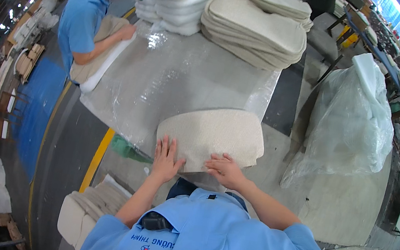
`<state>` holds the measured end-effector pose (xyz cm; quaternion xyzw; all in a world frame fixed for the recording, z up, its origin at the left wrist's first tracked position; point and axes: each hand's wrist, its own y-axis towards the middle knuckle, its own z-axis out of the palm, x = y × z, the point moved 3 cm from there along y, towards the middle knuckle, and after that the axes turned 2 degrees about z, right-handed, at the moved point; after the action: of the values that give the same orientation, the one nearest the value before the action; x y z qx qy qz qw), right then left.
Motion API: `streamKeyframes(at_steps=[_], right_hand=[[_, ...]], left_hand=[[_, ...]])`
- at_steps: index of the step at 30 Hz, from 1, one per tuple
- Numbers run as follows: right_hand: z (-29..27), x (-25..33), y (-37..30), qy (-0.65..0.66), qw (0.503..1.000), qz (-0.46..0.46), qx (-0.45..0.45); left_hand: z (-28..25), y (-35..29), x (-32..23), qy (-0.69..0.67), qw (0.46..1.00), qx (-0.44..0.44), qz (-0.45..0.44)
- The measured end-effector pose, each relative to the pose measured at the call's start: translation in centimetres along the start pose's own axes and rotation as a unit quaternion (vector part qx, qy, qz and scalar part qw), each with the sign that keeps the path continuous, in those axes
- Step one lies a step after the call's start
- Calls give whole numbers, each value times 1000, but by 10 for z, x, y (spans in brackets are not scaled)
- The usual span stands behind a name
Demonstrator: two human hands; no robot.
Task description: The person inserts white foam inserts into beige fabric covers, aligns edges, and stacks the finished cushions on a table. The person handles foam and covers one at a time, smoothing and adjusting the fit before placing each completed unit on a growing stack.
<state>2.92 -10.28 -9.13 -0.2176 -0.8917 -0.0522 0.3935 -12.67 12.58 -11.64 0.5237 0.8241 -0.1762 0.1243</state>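
Observation:
A beige fabric cushion cover point(214, 132) with rounded corners lies along the near edge of the plastic-covered table point(139, 86). My left hand point(167, 159) rests on its near left part, fingers stretched out and spread. At its near right edge, my right hand point(224, 170) touches the fabric with the fingers extended and slightly bent. Neither hand appears to grip anything. Whether the cover has padding inside is hard to tell.
Stacked beige cushion pieces point(254, 30) and white padding sheets point(176, 4) stand at the table's far side. A co-worker point(84, 22) at the far left holds a beige and white piece. Plastic-wrapped material point(349, 120) stands to the right. More beige pieces point(88, 211) lie at my lower left.

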Motion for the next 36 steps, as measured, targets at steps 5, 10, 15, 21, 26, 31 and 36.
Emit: streamKeyframes(at_steps=[5, 10, 15, 21, 26, 31, 36], right_hand=[[-93, -45, 22, 96, 932, 217, -273], [-100, -119, 21, 87, 842, 462, -264], [-76, -88, 16, 248, 781, 447, -359], [-91, -18, -16, 506, 637, 249, -525], [-77, -12, -44, 536, 630, 225, -515], [-53, -44, -78, 575, 593, 348, -443], [-47, -12, -88, 554, 645, 416, -322]], left_hand=[[-44, 16, 50, -254, 963, -85, -15], [-50, 82, 63, -414, 877, -48, -240], [-70, 93, 63, -635, 724, -40, -267], [-155, 86, 55, -520, 835, -136, -116], [-136, 79, 46, -486, 860, -152, -28], [-93, 65, 35, -436, 888, -139, -30], [-90, 26, 69, -439, 891, 6, -117]])
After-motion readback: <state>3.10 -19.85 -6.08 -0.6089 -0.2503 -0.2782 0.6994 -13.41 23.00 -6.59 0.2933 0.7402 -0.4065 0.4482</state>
